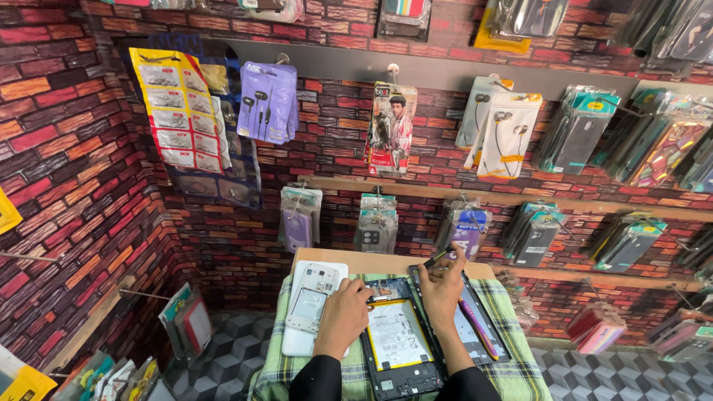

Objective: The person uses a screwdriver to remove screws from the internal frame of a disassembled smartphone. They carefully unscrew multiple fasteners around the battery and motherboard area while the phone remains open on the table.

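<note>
Hands at work on an opened tablet (397, 343), lower centre of frame.
I see my left hand (343, 315) flat, grasping nothing; right hand (441, 286) pinching a dark tool (437, 259), mid-disassembly; careful prying follows.

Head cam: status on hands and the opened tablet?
Left hand rests on opened tablet's top-left corner, empty. Right hand pinches a thin dark tool above the top edge. Battery exposed. White back cover lies left, nothing blocking.
</note>
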